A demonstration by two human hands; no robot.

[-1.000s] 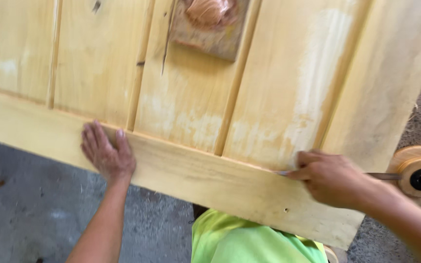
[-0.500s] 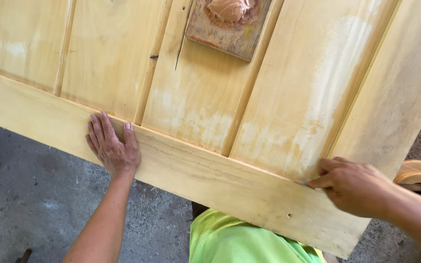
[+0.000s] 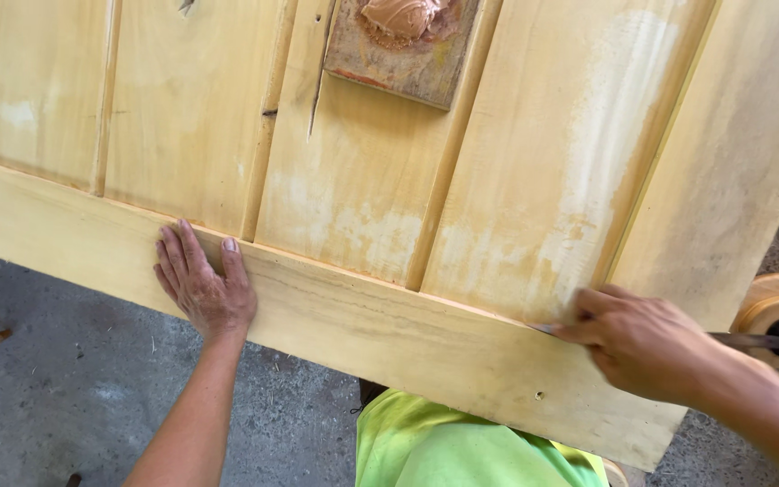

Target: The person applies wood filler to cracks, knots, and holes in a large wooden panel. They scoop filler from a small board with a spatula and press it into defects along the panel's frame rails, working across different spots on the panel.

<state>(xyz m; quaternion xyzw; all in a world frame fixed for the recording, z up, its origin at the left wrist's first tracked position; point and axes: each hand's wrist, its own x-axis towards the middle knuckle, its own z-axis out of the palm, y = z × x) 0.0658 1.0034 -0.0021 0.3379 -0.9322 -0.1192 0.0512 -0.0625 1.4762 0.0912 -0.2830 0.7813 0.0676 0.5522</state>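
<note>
While the left hand [image 3: 202, 287] lies flat and open on the bottom rail of the pale yellow wooden door panel [image 3: 389, 225], the right hand [image 3: 637, 343] is clenched around a thin metal blade [image 3: 547, 330] at the rail's seam, below a filler-smeared board [image 3: 403, 41].

Pale yellow wooden door [image 3: 389, 225] — flat, filler-smeared
</note>
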